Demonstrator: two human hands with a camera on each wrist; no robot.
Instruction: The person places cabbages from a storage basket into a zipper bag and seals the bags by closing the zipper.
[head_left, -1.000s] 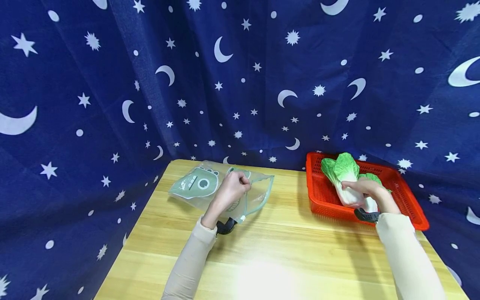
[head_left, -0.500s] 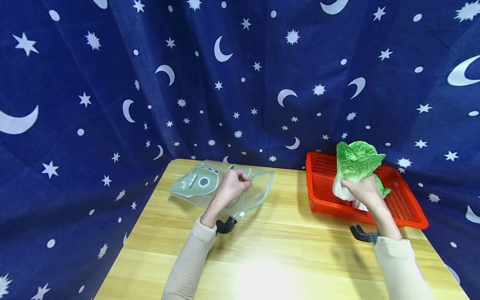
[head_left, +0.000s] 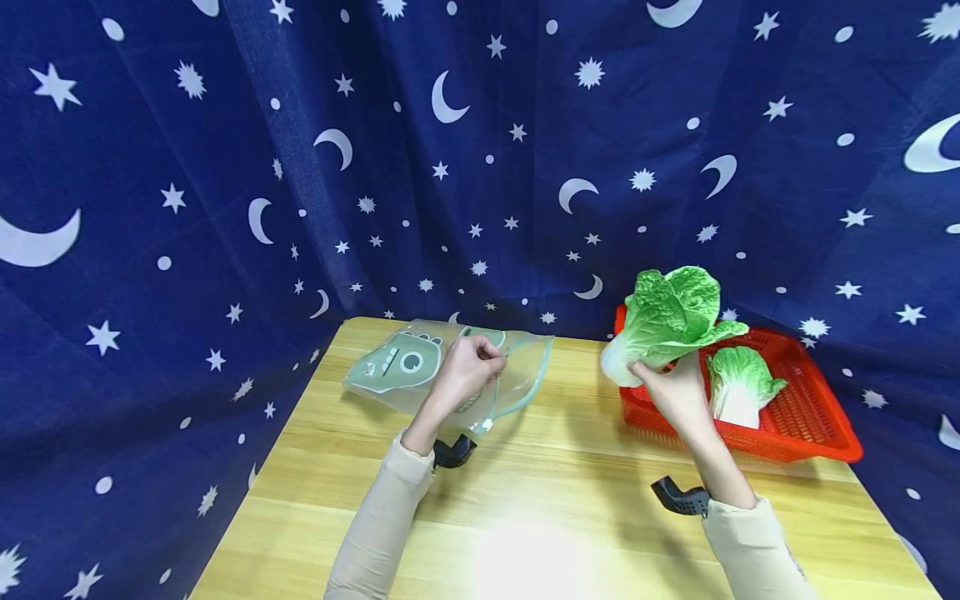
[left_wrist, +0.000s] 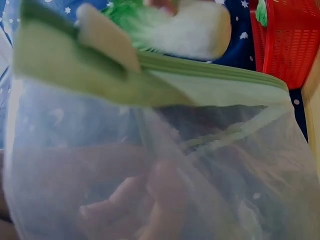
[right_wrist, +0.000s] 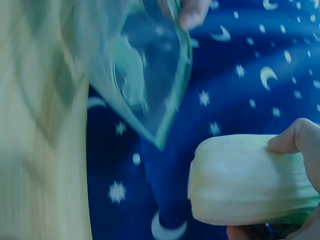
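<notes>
My left hand (head_left: 461, 371) pinches the upper edge of a clear zip bag (head_left: 405, 362) with a green monster print, at the table's left. The bag's mouth faces right and gapes, its green zip strip (left_wrist: 215, 75) filling the top of the left wrist view. In my right hand (head_left: 678, 396) is a napa cabbage (head_left: 667, 312), thumb and fingers around its pale stem. Its cut base (right_wrist: 197, 182) points left toward the bag, and its green leaves fan up and right. The cabbage is raised over the left end of a red basket.
The red plastic basket (head_left: 813, 408) stands at the table's right with a second napa cabbage (head_left: 738, 387) in it. A blue curtain (head_left: 517, 167) with moons and stars hangs behind the wooden table (head_left: 585, 492). Each wrist bears a black mount.
My right hand has lifted the cabbage out of the basket and moved it left, turning its base leftward. The other cabbage now shows fully. My left hand stays on the bag.
</notes>
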